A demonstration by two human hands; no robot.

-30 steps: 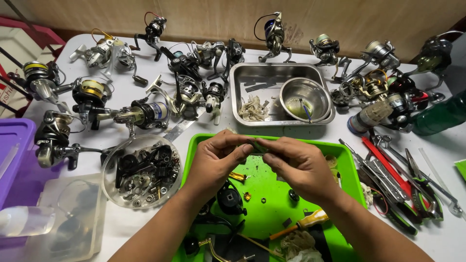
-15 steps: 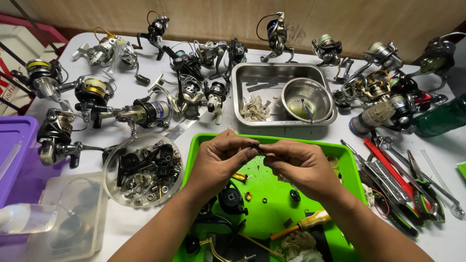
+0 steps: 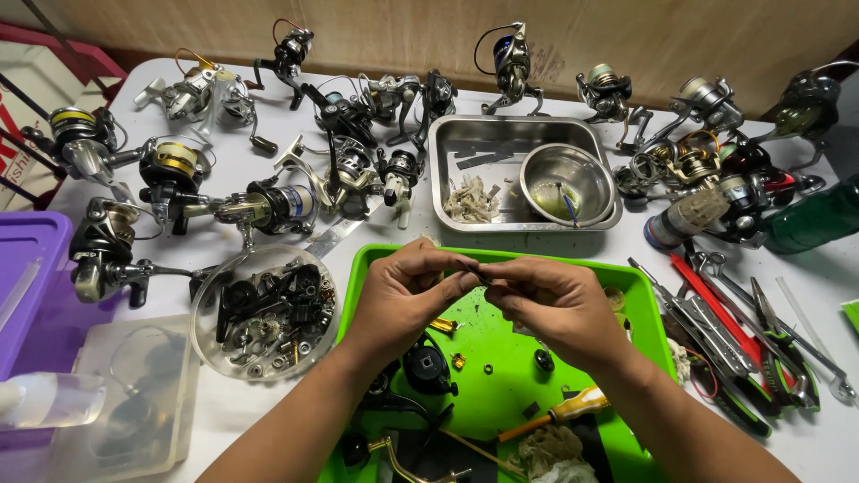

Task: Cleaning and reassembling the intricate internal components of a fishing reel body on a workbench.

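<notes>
Two trays (one green (image 3: 644,295), one steel (image 3: 447,179)), one steel bowl (image 3: 537,170), one screwdriver (image 3: 559,416).

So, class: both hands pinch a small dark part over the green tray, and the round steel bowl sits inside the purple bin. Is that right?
Not quite. The head view shows the steel bowl inside the rectangular steel tray, not the purple bin. The left hand and right hand do pinch a small dark part over the green tray.

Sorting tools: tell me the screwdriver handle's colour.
Yellow and orange handle, on the green tray; head view.

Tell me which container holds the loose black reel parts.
The round clear bowl left of the green tray; the steel tray holds a small bowl instead.
</notes>
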